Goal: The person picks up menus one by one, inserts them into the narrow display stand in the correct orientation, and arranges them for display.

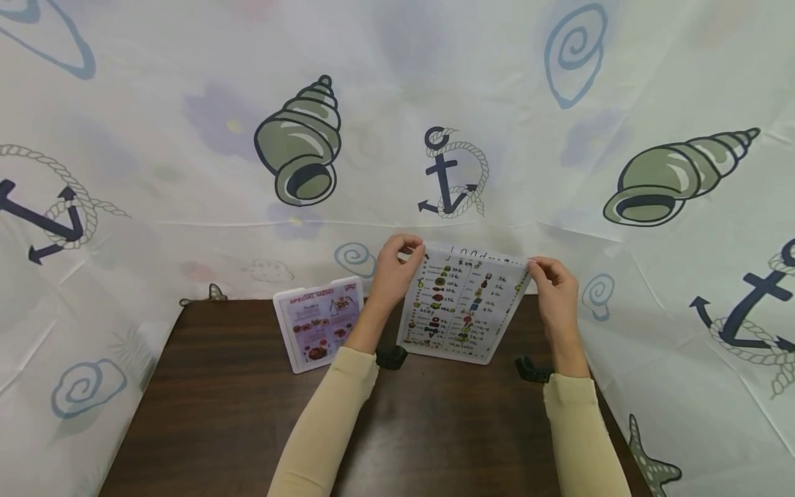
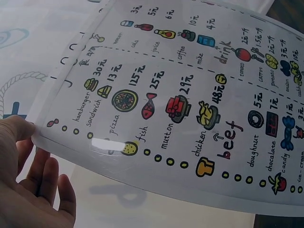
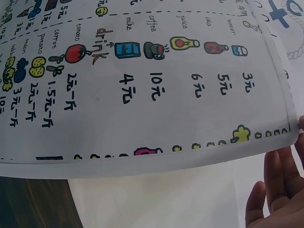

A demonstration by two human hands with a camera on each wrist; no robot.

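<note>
A hand-drawn menu sheet (image 1: 462, 304) with small food pictures and prices leans upright at the back of the table. My left hand (image 1: 397, 269) pinches its upper left corner between thumb and fingers. At the upper right corner, my right hand (image 1: 555, 283) pinches the edge in the same way. The left wrist view shows the glossy menu sheet (image 2: 156, 104) with the left hand (image 2: 33, 175) at its corner. In the right wrist view, the fingers (image 3: 280, 175) of the right hand lie behind the corner, and the drinks column shows.
A purple-and-white "Special Menu" card (image 1: 319, 324) in a white frame stands left of the left forearm. The dark wooden table (image 1: 248, 428) meets a white cloth backdrop (image 1: 385, 172) printed with shells and anchors. Black wrist cameras (image 1: 391, 357) are worn on both wrists.
</note>
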